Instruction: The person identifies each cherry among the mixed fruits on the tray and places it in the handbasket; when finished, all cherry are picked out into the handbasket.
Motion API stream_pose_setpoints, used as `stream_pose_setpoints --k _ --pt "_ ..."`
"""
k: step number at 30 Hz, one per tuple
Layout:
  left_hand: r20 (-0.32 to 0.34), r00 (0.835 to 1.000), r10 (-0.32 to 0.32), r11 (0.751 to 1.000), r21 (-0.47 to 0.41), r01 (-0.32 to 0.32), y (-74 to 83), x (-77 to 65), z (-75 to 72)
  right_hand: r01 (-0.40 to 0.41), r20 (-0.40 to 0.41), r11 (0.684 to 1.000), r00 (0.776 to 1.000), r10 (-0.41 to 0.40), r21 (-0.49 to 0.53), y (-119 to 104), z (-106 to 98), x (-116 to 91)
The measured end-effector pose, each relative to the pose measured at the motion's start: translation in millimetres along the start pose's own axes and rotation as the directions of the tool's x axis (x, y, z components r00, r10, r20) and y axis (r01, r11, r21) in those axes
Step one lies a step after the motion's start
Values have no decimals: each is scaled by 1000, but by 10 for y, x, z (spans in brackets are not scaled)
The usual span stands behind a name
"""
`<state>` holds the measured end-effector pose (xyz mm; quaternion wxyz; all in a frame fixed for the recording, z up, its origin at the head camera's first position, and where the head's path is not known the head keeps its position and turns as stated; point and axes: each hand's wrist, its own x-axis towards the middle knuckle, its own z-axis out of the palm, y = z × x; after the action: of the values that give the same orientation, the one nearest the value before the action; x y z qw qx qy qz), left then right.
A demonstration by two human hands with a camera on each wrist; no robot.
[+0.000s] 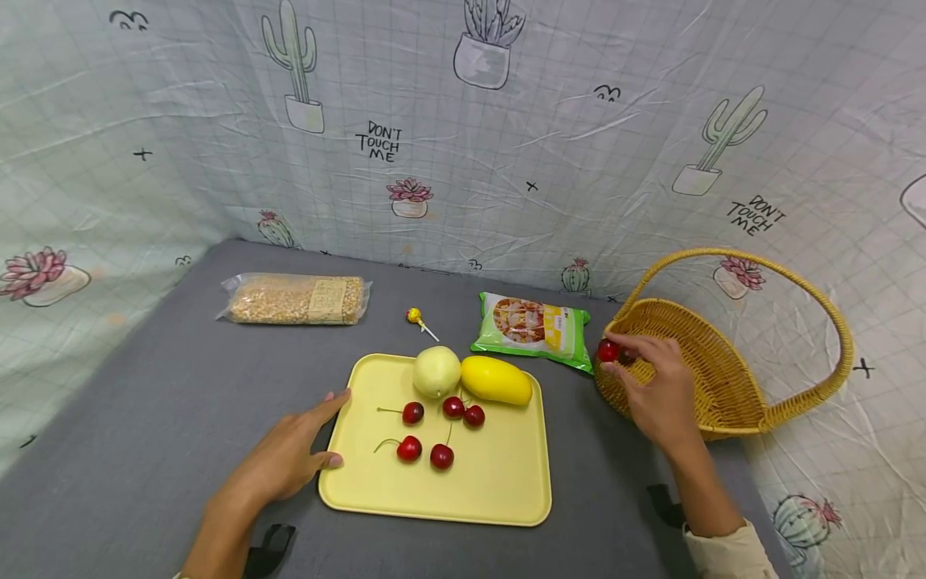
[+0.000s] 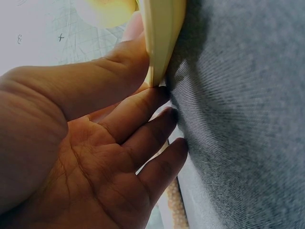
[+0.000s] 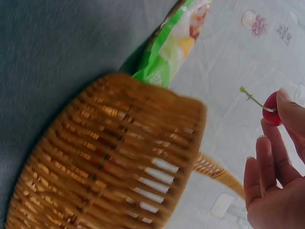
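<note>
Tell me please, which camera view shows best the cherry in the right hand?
The right wrist view: the cherry appears larger and its green stem is clearly visible, pinched as it is by the right hand. The head view shows it smaller, partly covered by fingertips, near the basket. The left wrist view does not show it.

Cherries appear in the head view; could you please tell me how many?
6 cherries show: on the tray, two left of centre, one beside them, two near the yellow fruit; one pinched by the right hand near the basket, which may hide more.
</note>
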<state>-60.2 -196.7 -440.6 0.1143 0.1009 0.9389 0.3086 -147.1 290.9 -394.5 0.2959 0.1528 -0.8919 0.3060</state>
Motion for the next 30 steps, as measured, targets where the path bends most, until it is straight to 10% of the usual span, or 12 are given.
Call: stream_pose_setpoints --k 30 --pt "-12 1000 7 1000 6 -7 -11 3 7 -157 44 980 986 163 -120 791 -206 233"
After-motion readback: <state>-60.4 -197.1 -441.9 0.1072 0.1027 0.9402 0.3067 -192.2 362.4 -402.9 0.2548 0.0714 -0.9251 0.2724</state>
